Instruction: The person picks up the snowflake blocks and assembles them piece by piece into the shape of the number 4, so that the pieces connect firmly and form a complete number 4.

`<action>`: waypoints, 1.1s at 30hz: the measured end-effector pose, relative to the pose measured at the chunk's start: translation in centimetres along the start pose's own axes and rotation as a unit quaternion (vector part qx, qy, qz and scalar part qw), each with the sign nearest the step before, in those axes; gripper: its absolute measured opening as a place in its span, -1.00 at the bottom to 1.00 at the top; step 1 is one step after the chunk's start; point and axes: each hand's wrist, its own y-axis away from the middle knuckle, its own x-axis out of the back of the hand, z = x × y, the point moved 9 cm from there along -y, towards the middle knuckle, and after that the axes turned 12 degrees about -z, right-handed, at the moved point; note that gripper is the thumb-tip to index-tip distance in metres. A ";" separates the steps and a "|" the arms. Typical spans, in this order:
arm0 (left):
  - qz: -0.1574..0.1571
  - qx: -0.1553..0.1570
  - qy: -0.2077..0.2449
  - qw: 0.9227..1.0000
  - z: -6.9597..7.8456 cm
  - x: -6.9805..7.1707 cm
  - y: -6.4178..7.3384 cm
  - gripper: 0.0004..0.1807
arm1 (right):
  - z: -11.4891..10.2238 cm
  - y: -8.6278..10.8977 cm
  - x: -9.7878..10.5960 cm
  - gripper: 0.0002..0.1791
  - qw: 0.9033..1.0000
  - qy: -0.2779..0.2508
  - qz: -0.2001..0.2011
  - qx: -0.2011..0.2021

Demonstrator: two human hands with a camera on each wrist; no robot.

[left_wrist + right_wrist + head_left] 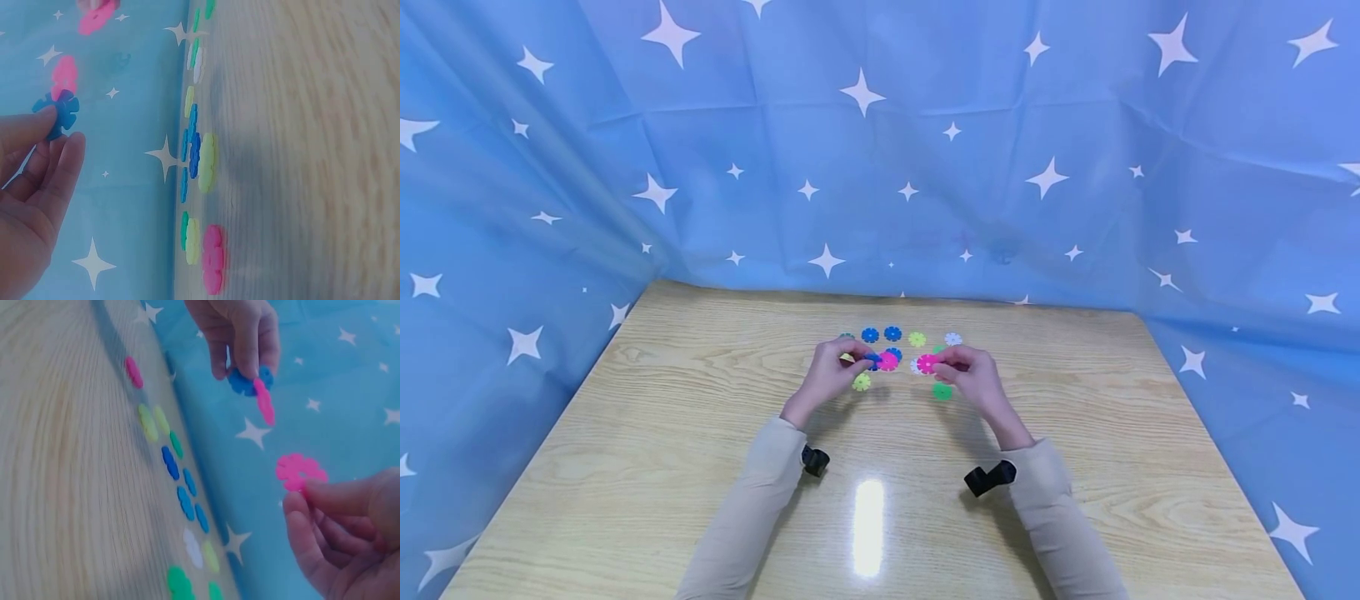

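Note:
Between thumb and fingers, my left hand pinches a blue notched plastic disc. A pink notched disc is slotted into its edge, standing crosswise to it in the right wrist view. My right hand pinches a separate pink notched disc by its rim, facing the joined pair with a gap between. Both hands are raised above the tabletop, as the wrist views show. The blue disc's near edge is partly covered by my left thumb and fingers.
Loose notched discs lie on the wooden table around and beyond the hands: blue ones, yellow ones, a white one, a green one and a pink one. A blue star-patterned curtain stands behind the table.

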 end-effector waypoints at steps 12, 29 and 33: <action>-0.004 -0.009 0.012 1.000 0.9 -0.3 0.0 -0.91 | -3.5 0.6 -1.6 -0.86 0.999 0.027 -0.014 0.021; -0.003 0.007 0.013 1.000 0.5 -0.3 -0.1 -0.92 | -1.7 -0.3 -1.5 -0.90 0.999 0.031 -0.001 0.043; -0.004 0.009 0.012 1.000 0.6 -0.3 -0.1 -0.93 | -1.6 -0.4 -1.5 -0.89 0.999 0.020 -0.003 0.043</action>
